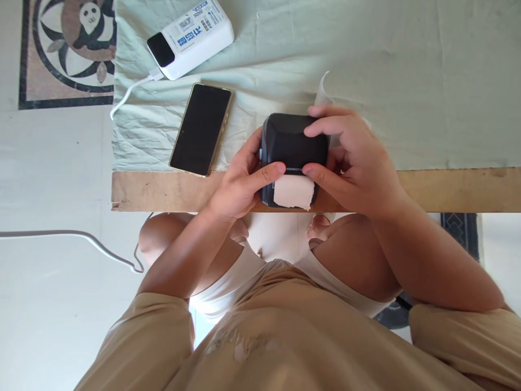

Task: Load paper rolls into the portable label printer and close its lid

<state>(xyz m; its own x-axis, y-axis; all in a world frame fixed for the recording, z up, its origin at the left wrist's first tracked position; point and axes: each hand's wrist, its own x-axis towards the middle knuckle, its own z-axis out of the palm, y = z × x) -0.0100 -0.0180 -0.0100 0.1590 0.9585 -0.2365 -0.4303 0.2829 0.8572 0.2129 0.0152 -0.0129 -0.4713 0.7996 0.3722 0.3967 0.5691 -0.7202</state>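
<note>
A small black label printer [290,142] sits at the near edge of the table, with a strip of white label paper [293,191] coming out of its front slot. My left hand [240,182] grips the printer's left side, thumb pressed on its front edge. My right hand [352,160] holds the right side, with fingers over the top and thumb on the front next to the paper. A thin white paper strip [322,91] curls up behind the printer.
A black smartphone [201,129] lies face up left of the printer on the pale green cloth [407,81]. A white power bank [191,35] with a white cable [128,95] sits at the far left. The wooden table edge [448,190] runs below. My knees are underneath.
</note>
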